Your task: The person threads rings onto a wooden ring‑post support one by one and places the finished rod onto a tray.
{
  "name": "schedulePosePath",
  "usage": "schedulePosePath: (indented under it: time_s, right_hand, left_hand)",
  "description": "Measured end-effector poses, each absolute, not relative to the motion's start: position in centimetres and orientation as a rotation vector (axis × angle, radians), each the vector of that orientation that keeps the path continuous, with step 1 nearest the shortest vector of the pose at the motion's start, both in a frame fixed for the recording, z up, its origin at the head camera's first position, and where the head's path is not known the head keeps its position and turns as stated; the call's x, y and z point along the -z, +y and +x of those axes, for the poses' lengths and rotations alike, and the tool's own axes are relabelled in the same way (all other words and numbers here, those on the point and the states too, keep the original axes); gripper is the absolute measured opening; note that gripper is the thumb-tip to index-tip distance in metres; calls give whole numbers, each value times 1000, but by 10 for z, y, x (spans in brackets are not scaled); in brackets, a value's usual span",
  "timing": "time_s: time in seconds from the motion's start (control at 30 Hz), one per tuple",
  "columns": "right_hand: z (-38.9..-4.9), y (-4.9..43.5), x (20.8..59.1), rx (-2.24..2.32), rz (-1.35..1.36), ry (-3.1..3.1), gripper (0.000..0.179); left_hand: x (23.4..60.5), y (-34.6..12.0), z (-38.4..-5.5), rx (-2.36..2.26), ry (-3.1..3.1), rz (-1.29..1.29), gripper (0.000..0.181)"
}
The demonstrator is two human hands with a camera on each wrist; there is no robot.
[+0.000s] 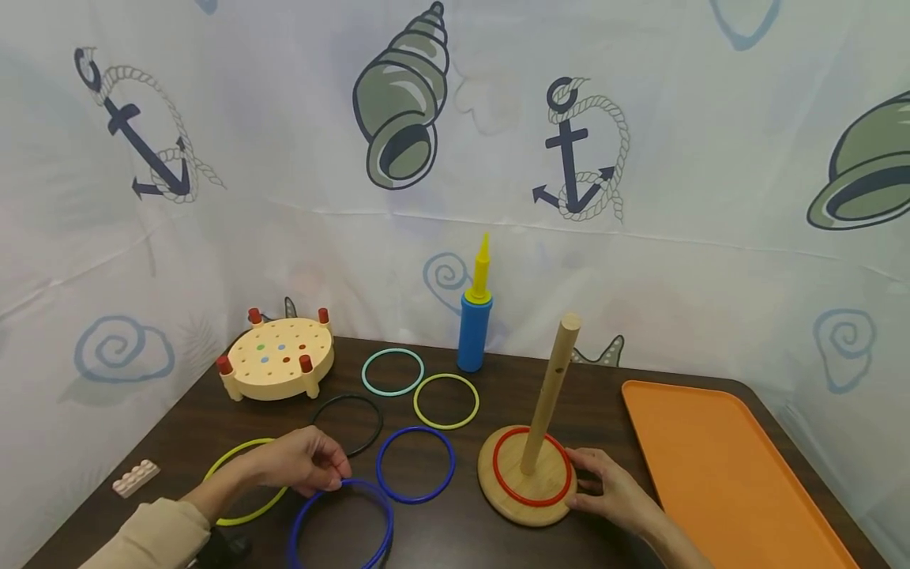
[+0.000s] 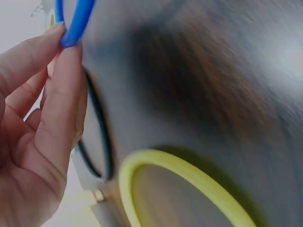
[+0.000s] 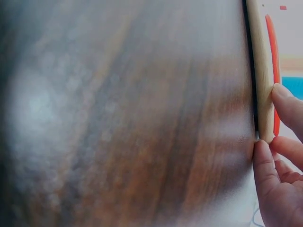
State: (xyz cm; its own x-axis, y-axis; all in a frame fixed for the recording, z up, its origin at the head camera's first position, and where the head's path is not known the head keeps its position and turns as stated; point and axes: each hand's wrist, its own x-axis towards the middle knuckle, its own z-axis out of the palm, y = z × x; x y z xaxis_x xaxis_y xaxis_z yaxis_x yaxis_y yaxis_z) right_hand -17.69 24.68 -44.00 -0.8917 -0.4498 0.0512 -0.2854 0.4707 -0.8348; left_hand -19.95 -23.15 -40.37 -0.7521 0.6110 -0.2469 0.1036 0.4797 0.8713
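My left hand point(image 1: 304, 461) pinches the top edge of a blue ring point(image 1: 389, 518) between thumb and fingertips. The ring's outline looks doubled on its right side; I cannot tell whether there are two. In the left wrist view, the fingertips meet on the blue ring point(image 2: 78, 23). A wooden peg stand point(image 1: 486, 482) has an upright post and a red ring point(image 1: 506, 486) lying round it on the base. My right hand point(image 1: 611, 490) grips the base's right edge. The right wrist view shows fingers and thumb on the wooden rim point(image 3: 266, 109), close by the red ring point(image 3: 276, 113).
Another blue ring point(image 1: 453, 466), yellow rings point(image 1: 477, 403) point(image 1: 235, 521), a black ring point(image 1: 380, 419) and a turquoise ring point(image 1: 364, 371) lie on the dark table. Behind are a pegged wooden disc point(image 1: 280, 359) and blue-yellow pump point(image 1: 473, 332). An orange tray point(image 1: 718, 466) lies right, a pale block point(image 1: 137, 478) left.
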Motion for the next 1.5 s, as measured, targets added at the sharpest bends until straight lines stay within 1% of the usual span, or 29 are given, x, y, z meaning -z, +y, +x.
schedulePosePath:
  time_s: [0.23, 0.5, 0.63, 0.8, 0.97, 1.13, 1.27, 1.37, 1.5]
  right_hand:
    - [-178, 247, 439, 1395, -640, 2520, 72]
    - [-178, 248, 438, 1393, -649, 2516, 72]
    - [-177, 248, 438, 1403, -644, 2511, 73]
    - [-177, 249, 441, 1412, -634, 2514, 73]
    - [-176, 249, 442, 1419, -624, 2512, 73]
    - [-177, 249, 442, 1422, -617, 2501, 73]
    - [-177, 248, 440, 1427, -615, 2496, 74]
    - [-178, 248, 440, 1428, -622, 2496, 73]
    - [-177, 248, 440, 1419, -636, 2502, 73]
  left_hand:
    - [384, -210, -201, -1399, 2186, 513, 26]
    - [342, -163, -203, -1625, 2163, 495, 38]
    - [321, -133, -205, -1769, 2158, 474, 38]
    - [295, -97, -207, -1902, 2120, 467, 33]
    - [277, -65, -210, -2012, 2041, 488, 30]
    - [272, -42, -216, -2108, 1982, 444, 28]
    - [274, -31, -222, -2123, 1979, 400, 27]
    - [283, -24, -226, -2105, 1996, 361, 26]
    - [309, -19, -232, -2063, 2036, 286, 25]
